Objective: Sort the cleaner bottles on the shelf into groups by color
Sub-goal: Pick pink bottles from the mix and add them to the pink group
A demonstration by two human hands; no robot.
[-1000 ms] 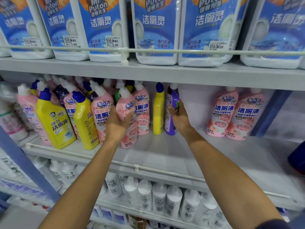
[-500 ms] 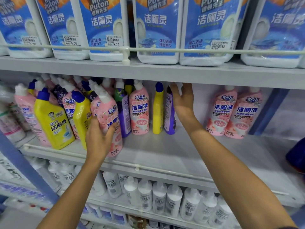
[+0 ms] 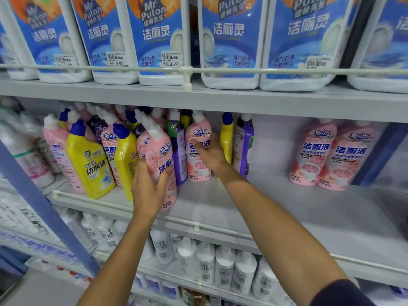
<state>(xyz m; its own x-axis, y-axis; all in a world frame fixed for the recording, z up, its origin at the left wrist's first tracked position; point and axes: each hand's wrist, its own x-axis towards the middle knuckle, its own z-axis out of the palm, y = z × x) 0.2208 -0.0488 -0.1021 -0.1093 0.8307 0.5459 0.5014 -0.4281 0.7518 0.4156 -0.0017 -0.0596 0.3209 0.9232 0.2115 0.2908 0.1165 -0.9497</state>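
On the middle shelf (image 3: 276,208) stand mixed pink, yellow and purple cleaner bottles. My left hand (image 3: 149,188) grips a pink bottle (image 3: 162,160), tilted, near the shelf's front rail. My right hand (image 3: 210,155) wraps around another pink bottle (image 3: 197,138) standing further back. Just right of it stand a yellow bottle (image 3: 227,138) and a purple bottle (image 3: 244,146). A second purple bottle (image 3: 177,149) stands between the two pink ones. Two pink bottles (image 3: 331,153) stand together at the right. More yellow bottles (image 3: 90,164) and pink ones crowd the left.
A thin white rail (image 3: 194,226) runs along the shelf's front edge. Large blue-labelled jugs (image 3: 229,40) fill the shelf above. White bottles (image 3: 205,261) line the shelf below. A blue upright (image 3: 44,208) slants at the left. Bare shelf lies between the middle and right groups.
My left hand carried the pink bottle rightward and forward. My right hand left the purple bottle and came down left onto the standing pink bottle.
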